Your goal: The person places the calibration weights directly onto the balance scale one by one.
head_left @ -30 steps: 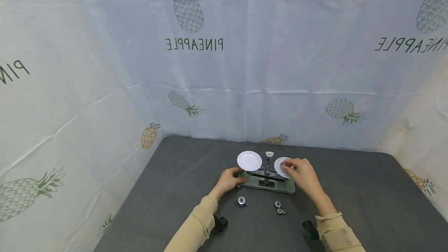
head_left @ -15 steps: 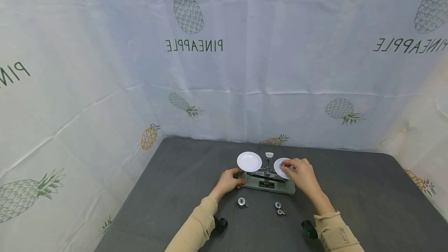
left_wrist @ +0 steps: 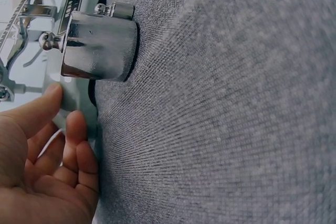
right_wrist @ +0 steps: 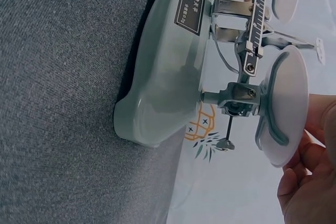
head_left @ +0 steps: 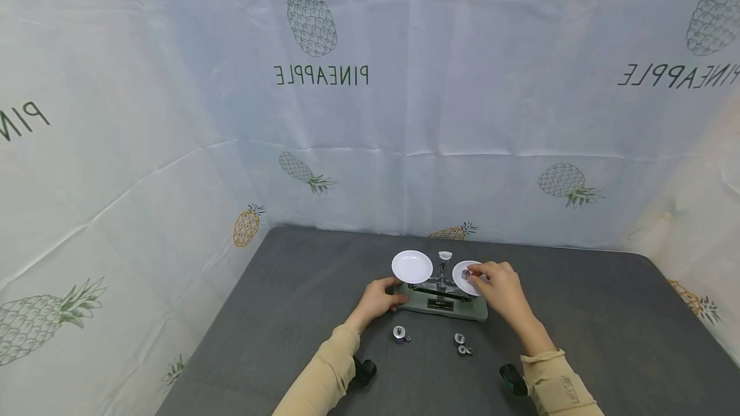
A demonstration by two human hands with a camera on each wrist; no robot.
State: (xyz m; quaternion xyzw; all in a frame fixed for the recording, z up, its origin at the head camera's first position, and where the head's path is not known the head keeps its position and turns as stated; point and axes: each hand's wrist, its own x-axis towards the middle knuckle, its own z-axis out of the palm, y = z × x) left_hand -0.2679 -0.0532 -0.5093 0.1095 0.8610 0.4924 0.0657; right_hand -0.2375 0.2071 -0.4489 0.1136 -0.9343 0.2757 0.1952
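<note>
A green-based balance scale (head_left: 415, 301) with two white pans stands on the dark table. My left hand (head_left: 374, 299) grips the left end of its base, thumb on the front face and fingers curled at the end, as the left wrist view shows. Over the right pan (head_left: 460, 283), my right hand (head_left: 502, 287) pinches a small metal weight (head_left: 466, 273) with thumb and fingertips, low at the pan's surface. In the right wrist view the pan (right_wrist: 291, 108) hides the weight and part of the right hand (right_wrist: 315, 169). Nothing lies on the left pan (head_left: 412, 266).
In front of the scale stand a large metal weight (head_left: 399, 333) with a tiny one beside it, and a small group of metal weights (head_left: 460, 345) further right. Dark wrist devices (head_left: 364, 371) sit under the sleeves. A pineapple-print curtain (head_left: 370, 114) hangs behind the table.
My right hand has lowered the small weight slightly into the right pan, and more of the weight shows beside the fingertips. The left hand keeps its place on the base.
</note>
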